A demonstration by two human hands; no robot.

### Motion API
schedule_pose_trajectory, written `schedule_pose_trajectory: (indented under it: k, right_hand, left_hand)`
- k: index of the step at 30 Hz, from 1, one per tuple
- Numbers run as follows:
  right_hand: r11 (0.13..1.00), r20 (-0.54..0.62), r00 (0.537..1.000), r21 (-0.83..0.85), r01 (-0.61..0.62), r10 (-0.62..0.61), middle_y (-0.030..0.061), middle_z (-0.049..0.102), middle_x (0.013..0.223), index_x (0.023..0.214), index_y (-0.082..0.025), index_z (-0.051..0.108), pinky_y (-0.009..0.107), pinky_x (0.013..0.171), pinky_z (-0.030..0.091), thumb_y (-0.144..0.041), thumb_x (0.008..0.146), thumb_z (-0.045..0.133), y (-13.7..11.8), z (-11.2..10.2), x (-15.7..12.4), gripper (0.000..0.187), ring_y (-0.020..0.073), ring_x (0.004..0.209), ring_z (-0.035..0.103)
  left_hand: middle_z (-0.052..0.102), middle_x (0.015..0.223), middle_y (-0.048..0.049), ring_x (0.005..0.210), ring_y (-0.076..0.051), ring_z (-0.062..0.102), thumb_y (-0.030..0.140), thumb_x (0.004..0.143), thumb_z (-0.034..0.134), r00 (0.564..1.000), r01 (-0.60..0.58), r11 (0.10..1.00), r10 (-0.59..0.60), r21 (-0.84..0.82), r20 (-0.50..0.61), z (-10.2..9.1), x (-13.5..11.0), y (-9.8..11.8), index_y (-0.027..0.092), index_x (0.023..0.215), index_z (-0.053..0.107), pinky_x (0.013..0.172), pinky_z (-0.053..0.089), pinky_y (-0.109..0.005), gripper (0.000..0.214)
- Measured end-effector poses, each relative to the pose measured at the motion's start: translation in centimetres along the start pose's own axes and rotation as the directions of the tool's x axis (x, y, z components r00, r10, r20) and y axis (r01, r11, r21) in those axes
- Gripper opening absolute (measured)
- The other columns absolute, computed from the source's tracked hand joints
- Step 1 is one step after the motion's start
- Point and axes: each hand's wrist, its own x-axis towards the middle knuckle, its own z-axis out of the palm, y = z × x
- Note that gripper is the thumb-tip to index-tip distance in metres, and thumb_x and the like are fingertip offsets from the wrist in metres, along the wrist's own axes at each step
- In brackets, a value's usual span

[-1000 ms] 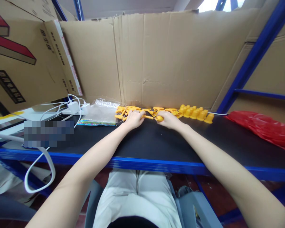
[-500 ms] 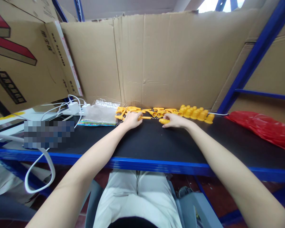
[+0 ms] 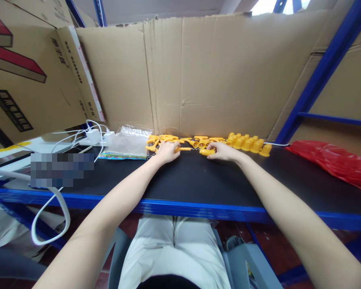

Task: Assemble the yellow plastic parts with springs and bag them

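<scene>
My left hand (image 3: 167,152) is closed around a yellow plastic piece with a ridged rod (image 3: 185,149) that points right. A thin, pale spiral (image 3: 195,149) shows beyond the rod's tip. Facing it, my right hand (image 3: 222,151) pinches a small rounded yellow plastic piece (image 3: 206,152) just above the black tabletop (image 3: 195,180). A small gap separates this piece from the spiral. Yellow T-shaped handles (image 3: 161,138) lie behind my left hand. Several yellow cups on their sides (image 3: 201,144) rest behind and between both hands.
Yellow cups (image 3: 249,143) stand in rows to the right. Farther right lies a red plastic bag (image 3: 333,162). Clear plastic bags (image 3: 128,144) and white chargers with cables (image 3: 93,136) are at left. A cardboard wall (image 3: 210,76) closes off the back; a blue rail (image 3: 198,208) edges the front.
My right hand has shifted slightly with the rounded yellow piece, which now sits a little farther left and nearer the spiral. My left hand has hardly moved.
</scene>
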Motion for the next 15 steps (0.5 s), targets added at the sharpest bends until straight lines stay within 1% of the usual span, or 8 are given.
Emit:
schedule_pose_trajectory:
  k: [6,9,12,15]
  right_hand:
    - [1.0,-0.016,1.0,0.015,-0.018,0.019,0.0002,0.059,0.078,0.088,-0.019,0.058,0.024,0.061,0.037,-0.029,0.064,0.067,0.07,-0.02,-0.06,0.027,0.0152,0.071,0.053]
    - [1.0,-0.028,1.0,0.015,-0.004,0.005,0.001,0.06,0.079,0.088,-0.018,0.059,0.024,0.06,0.038,-0.028,0.064,0.069,0.25,-0.03,-0.01,0.028,0.0152,0.071,0.054]
    - [0.999,-0.048,0.998,0.038,0.03,-0.028,0.001,0.061,0.077,0.091,-0.017,0.061,0.024,0.059,0.039,-0.03,0.064,0.07,0.36,0.13,0.12,0.031,0.0141,0.067,0.053]
    - [0.988,-0.087,0.991,0.104,0.115,-0.106,0.0005,0.061,0.075,0.094,-0.017,0.064,0.025,0.06,0.04,-0.033,0.066,0.069,0.16,0.56,0.34,0.033,0.0128,0.063,0.053]
  left_hand:
    - [0.068,0.095,-0.0085,0.092,-0.025,0.061,0.026,0.079,0.047,1.0,0.003,1.0,-0.003,-0.017,0.001,-0.11,-0.05,0.13,0.019,0.102,0.061,0.083,0.042,-0.037,0.029]
    - [0.068,0.094,-0.008,0.091,-0.025,0.061,0.026,0.079,0.047,1.0,-0.002,1.0,0.002,-0.004,0.003,-0.15,-0.06,0.18,0.019,0.101,0.062,0.082,0.042,-0.036,0.027]
    - [0.069,0.093,-0.0078,0.091,-0.025,0.061,0.026,0.079,0.048,1.0,-0.006,1.0,0.006,0.005,0.004,-0.22,-0.06,0.28,0.019,0.1,0.062,0.082,0.042,-0.036,0.027]
    - [0.068,0.095,-0.0082,0.092,-0.025,0.061,0.025,0.079,0.047,1.0,-0.028,1.0,0.028,-0.011,0.004,-0.29,-0.08,0.56,0.019,0.101,0.062,0.082,0.041,-0.036,0.028]
